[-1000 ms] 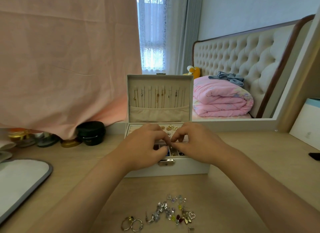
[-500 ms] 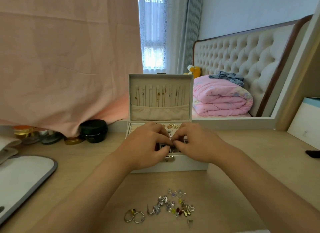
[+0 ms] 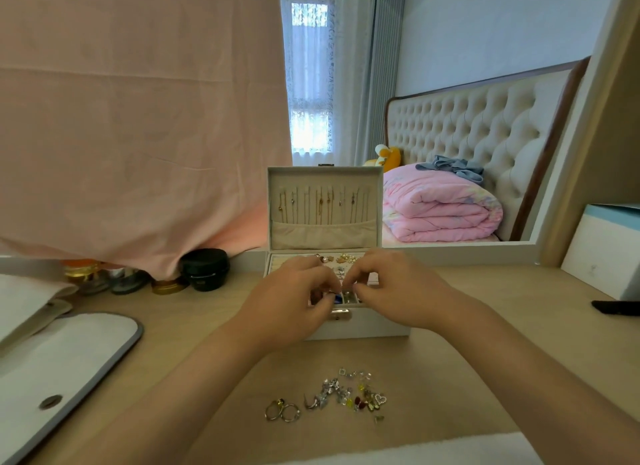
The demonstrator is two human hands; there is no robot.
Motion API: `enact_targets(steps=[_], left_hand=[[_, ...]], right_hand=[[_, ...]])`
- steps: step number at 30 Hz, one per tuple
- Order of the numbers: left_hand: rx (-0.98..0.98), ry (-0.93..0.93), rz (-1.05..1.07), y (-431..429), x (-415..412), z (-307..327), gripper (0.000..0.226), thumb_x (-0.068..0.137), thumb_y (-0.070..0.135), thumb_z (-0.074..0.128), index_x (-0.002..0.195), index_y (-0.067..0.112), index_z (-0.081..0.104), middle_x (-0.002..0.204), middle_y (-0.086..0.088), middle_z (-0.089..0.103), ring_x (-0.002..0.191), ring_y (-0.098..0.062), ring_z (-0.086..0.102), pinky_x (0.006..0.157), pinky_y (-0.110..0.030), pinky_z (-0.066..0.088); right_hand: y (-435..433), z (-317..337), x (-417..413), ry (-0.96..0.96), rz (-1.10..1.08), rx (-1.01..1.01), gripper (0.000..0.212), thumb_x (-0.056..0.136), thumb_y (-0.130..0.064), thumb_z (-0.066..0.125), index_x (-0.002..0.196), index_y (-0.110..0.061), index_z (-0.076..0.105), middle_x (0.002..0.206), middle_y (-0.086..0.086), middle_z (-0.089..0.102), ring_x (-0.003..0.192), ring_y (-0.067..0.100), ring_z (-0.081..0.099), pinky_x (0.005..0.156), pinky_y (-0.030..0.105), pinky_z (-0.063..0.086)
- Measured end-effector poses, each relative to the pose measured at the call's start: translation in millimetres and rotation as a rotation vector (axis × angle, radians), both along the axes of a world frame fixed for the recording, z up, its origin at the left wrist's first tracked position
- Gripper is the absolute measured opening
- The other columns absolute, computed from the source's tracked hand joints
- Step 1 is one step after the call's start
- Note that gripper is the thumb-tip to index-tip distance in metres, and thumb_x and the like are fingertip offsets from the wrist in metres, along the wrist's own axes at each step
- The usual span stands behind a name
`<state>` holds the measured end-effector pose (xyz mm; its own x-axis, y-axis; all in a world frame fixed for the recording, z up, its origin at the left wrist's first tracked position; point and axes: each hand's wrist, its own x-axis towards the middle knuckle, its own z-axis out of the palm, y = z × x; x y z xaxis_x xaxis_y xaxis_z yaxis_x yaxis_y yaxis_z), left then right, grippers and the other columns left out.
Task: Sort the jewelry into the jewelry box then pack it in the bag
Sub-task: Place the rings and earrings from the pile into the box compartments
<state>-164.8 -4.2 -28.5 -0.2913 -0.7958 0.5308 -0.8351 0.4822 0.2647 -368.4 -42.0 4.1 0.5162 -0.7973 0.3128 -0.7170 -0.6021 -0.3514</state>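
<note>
Both hands work over the open tray of the jewelry box [image 3: 377, 326]. Left hand [image 3: 291, 302] & right hand [image 3: 398, 291] have fingers curled, tips meeting above the box's middle compartments. Each grip looks like a tight pinch, but whether a piece sits in either grip is too small to tell.

The box is white w/ a gold latch [image 3: 341, 314] on its front wall. Its lid [image 3: 325, 236] stands upright at the back, lined in beige w/ a pocket along the bottom. A row of thin gold necklaces [image 3: 322, 205] hangs inside the lid. Small gold & pearl-like studs [image 3: 343, 258] lie in the rear part of the tray, just behind the hands.

In front of the box, on the wooden worktop [image 3: 450, 378], lies a loose jewelry pile [image 3: 353, 393] of silver, yellow & red bits, incl. a white heart charm [image 3: 380, 399]. Two rings [image 3: 282, 411] lie touching, just left of the pile.

Well left of the box lies a flat white bag [image 3: 69, 360] w/ grey trim & a round snap [image 3: 51, 401]. A black jar [image 3: 205, 269] stands left of the box under a pink cloth [image 3: 138, 118]. Far right of the box leans a white-&-blue carton [image 3: 602, 250]; its small mark is too tiny to read. A folded pink quilt [image 3: 440, 205] shows behind the box to the right.
</note>
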Motion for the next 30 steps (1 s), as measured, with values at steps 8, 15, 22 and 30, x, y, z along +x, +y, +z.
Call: enact_targets(steps=[8,15,22,30], left_hand=[[0.251,0.041,-0.039,37,-10,-27,0.011,0.094,0.033,0.057,0.099,0.039,0.064,0.089,0.017,0.062,0.084,-0.001,0.057,0.075,-0.027,0.052],[0.228,-0.02,-0.065,42,-7,-48,0.013,0.095,0.039,0.059,0.105,0.037,0.068,0.098,0.019,0.059,0.096,0.001,0.049,0.083,-0.025,0.048],[0.249,0.122,-0.047,47,-7,-49,0.012,0.094,0.04,0.062,0.104,0.045,0.064,0.097,0.023,0.061,0.095,0.007,0.053,0.081,-0.02,0.049],[0.267,0.557,-0.121,51,-19,-45,0.026,0.085,0.021,0.079,0.109,0.03,0.073,0.087,0.014,0.076,0.081,0.001,0.07,0.069,-0.011,0.05]], right_hand=[[40,-15,-13,0.312,0.111,0.221,0.018,0.092,-0.026,0.067,0.106,-0.035,0.075,0.098,-0.02,0.068,0.095,0.001,0.062,0.089,0.024,0.05],[46,-42,-18,0.285,0.079,0.232,0.021,0.091,-0.035,0.071,0.111,-0.036,0.074,0.097,-0.021,0.063,0.096,0.0,0.06,0.091,0.025,0.05],[42,-56,-16,0.061,0.068,0.2,0.005,0.093,-0.034,0.069,0.096,-0.034,0.073,0.093,-0.02,0.066,0.086,-0.005,0.058,0.079,0.021,0.047],[43,-59,-4,-0.449,0.123,0.287,0.01,0.09,-0.018,0.074,0.087,-0.027,0.076,0.089,-0.008,0.074,0.091,0.011,0.066,0.086,0.03,0.052]])
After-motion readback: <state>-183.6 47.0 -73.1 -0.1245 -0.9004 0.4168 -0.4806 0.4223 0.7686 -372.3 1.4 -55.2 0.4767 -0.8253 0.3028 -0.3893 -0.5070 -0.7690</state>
